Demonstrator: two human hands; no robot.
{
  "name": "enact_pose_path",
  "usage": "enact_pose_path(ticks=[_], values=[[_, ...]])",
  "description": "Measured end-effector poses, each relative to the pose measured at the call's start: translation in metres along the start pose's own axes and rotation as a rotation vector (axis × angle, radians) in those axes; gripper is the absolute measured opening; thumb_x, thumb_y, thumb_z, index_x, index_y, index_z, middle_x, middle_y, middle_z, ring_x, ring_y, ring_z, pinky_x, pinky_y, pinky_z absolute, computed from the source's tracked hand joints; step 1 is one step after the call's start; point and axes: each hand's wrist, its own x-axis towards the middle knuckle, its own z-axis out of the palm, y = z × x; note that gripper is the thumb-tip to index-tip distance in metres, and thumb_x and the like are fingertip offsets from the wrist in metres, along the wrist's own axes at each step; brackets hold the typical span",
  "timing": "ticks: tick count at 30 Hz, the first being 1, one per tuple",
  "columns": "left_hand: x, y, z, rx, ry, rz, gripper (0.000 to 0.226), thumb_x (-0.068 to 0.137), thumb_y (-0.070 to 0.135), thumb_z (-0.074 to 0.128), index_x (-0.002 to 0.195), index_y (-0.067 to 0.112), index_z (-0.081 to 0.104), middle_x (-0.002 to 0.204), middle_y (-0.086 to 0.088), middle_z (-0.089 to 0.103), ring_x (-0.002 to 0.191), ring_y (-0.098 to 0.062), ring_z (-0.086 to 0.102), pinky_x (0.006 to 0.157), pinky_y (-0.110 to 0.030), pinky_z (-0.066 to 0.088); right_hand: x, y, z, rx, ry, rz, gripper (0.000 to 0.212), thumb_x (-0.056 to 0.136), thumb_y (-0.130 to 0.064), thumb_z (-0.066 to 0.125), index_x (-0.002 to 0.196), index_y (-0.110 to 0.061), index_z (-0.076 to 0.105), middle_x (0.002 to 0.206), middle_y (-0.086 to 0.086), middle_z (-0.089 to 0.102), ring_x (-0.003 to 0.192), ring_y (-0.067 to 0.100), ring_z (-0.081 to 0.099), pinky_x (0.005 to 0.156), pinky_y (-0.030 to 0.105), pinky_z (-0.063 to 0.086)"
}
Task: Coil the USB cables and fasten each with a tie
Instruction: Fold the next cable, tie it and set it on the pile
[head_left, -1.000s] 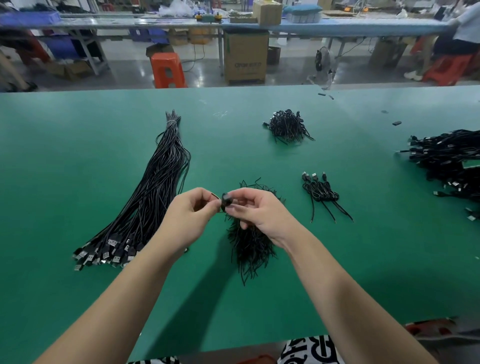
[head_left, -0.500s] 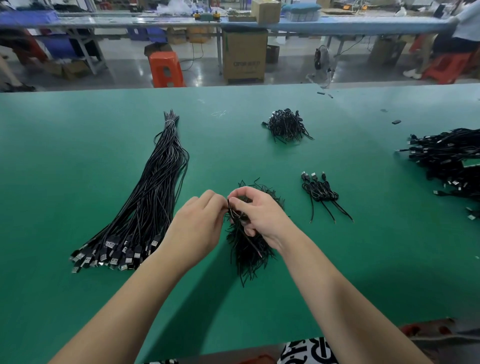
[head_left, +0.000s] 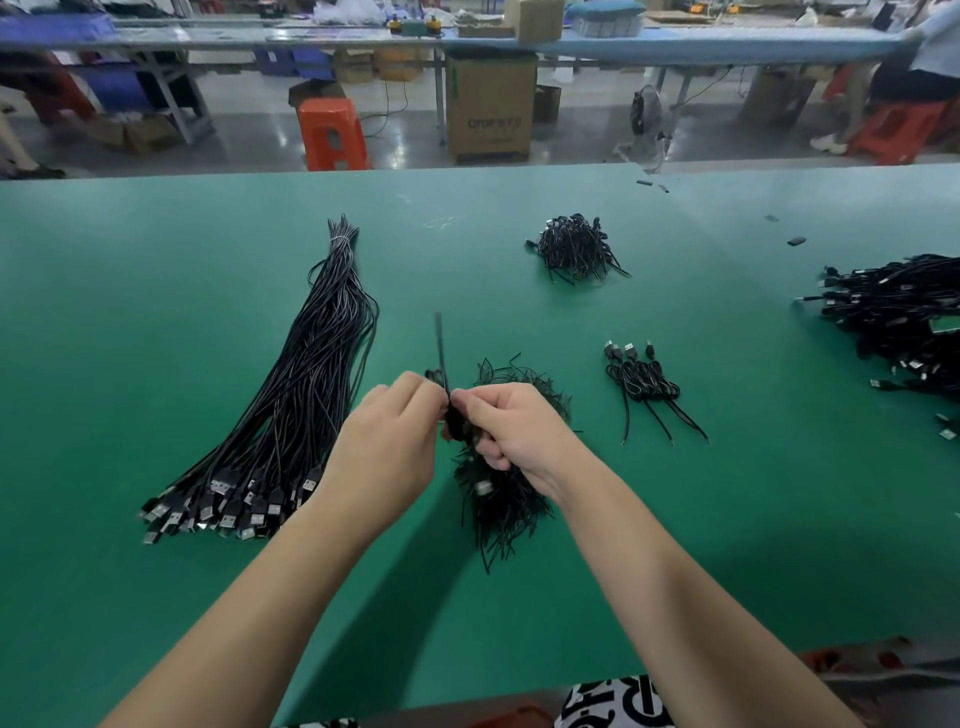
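Since half a second ago, a black tie (head_left: 439, 343) end has swung up above the knuckles.
Left hand (head_left: 387, 449) and right hand (head_left: 511, 434) meet over the green table (head_left: 156, 597), fingers curled, pinching a coiled USB cable (head_left: 457, 423) between them, above the tie pile (head_left: 501, 499); the straight cable bundle (head_left: 291, 410) lies left, tied cables (head_left: 644, 384) right.

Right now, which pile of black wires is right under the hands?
The loose heap of short black ties, in the middle near the person. Both hands work just above it; the long straight cable bundle lies left, and the other piles lie farther off.
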Motion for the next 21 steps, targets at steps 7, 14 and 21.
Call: enact_pose_path(ticks=[7,14,21], values=[[-0.004,0.002,0.002,-0.100,-0.052,-0.070,0.009,0.090,-0.003,0.063,0.091,0.006,0.062,0.085,-0.006,0.059,0.069,-0.027,0.054,0.065,-0.039,0.046,0.002,0.000,-0.003,0.059,0.016,0.031,0.009,0.099,-0.025,0.063,0.094,-0.020,0.069,0.078,0.012,0.075,0.053,0.014,0.052,0.046,0.024,0.040],[0.005,-0.011,0.007,-0.787,-0.063,-0.721,0.017,0.096,0.013,0.063,0.079,0.018,0.063,0.055,0.010,0.053,0.053,-0.010,0.042,0.054,-0.027,0.034,0.000,0.001,-0.004,0.079,-0.083,-0.072,0.027,0.091,0.002,0.069,0.109,-0.017,0.071,0.091,0.000,0.071,0.073,0.017,0.059,0.059,0.024,0.054],[0.003,0.000,0.005,-0.550,0.010,-0.495,0.014,0.097,0.012,0.059,0.085,0.017,0.057,0.064,0.015,0.053,0.059,-0.005,0.044,0.057,-0.018,0.035,0.001,0.000,-0.001,-0.166,0.104,-0.117,0.013,0.096,-0.035,0.066,0.086,-0.036,0.074,0.059,0.000,0.057,0.045,0.013,0.043,0.048,0.023,0.041]])
